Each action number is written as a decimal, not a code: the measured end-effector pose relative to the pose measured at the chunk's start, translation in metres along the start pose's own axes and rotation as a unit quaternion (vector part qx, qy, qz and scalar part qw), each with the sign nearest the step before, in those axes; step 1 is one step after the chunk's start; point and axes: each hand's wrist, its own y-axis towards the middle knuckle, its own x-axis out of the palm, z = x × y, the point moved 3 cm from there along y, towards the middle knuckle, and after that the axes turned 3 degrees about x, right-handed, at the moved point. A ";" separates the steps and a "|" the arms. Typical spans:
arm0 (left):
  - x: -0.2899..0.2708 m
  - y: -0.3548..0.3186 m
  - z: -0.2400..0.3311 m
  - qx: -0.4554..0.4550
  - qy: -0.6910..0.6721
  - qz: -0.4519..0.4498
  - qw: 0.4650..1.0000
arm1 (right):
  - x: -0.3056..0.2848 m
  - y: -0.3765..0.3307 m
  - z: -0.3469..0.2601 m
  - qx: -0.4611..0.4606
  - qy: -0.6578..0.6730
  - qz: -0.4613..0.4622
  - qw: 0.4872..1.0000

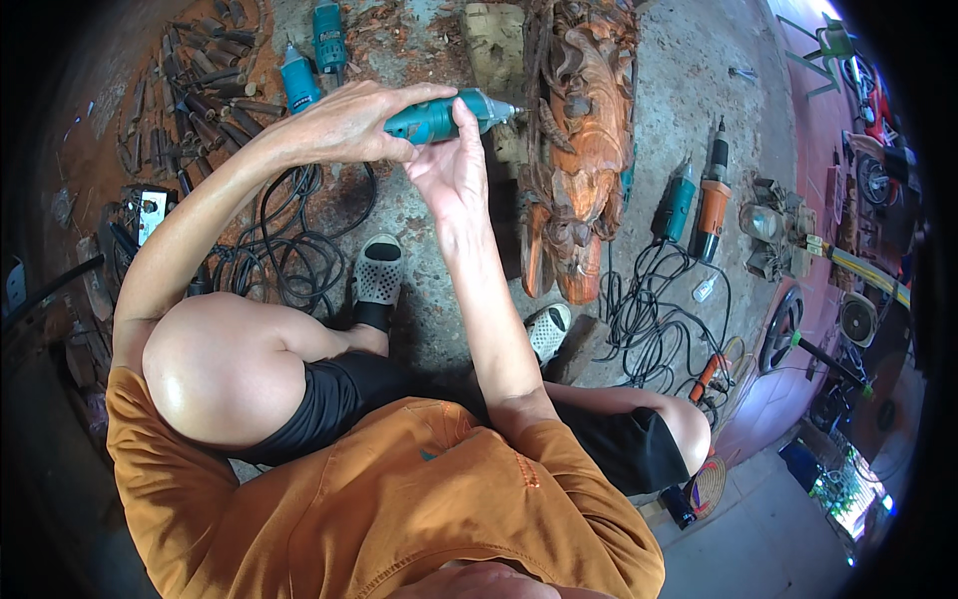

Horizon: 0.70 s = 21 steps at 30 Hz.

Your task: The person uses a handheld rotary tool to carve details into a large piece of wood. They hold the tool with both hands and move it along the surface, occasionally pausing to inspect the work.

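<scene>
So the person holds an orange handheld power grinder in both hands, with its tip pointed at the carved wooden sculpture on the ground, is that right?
Not quite: the head view shows both hands, left and right, holding a teal handheld power grinder, not orange. Its tip does point at the carved wooden sculpture on the ground.

Left of your hands: a spread of chisels (205, 95) on the red-dusted floor. Just above them, two teal grinders (314, 55) lying side by side. Below them, black cables (299, 245) coiled by your perforated white sandal (377, 275). Right of your hands, past the carving: a teal tool (676, 205) and an orange one (711, 215) next to each other, cords tangled beneath. Further right: a small fan (858, 319).
</scene>
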 end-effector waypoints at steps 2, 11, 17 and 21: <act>-0.003 0.000 0.004 -0.028 -0.018 -0.019 0.999 | 0.000 0.002 -0.002 0.001 -0.003 -0.003 1.000; 0.001 0.002 -0.003 0.018 -0.017 0.032 0.999 | 0.001 0.005 -0.004 0.001 0.001 0.003 1.000; 0.003 0.002 -0.004 0.012 0.009 0.024 1.000 | -0.002 0.002 -0.003 0.005 -0.002 -0.009 1.000; 0.001 0.000 0.001 -0.010 -0.007 -0.011 1.000 | -0.002 -0.002 -0.001 0.005 -0.004 -0.003 1.000</act>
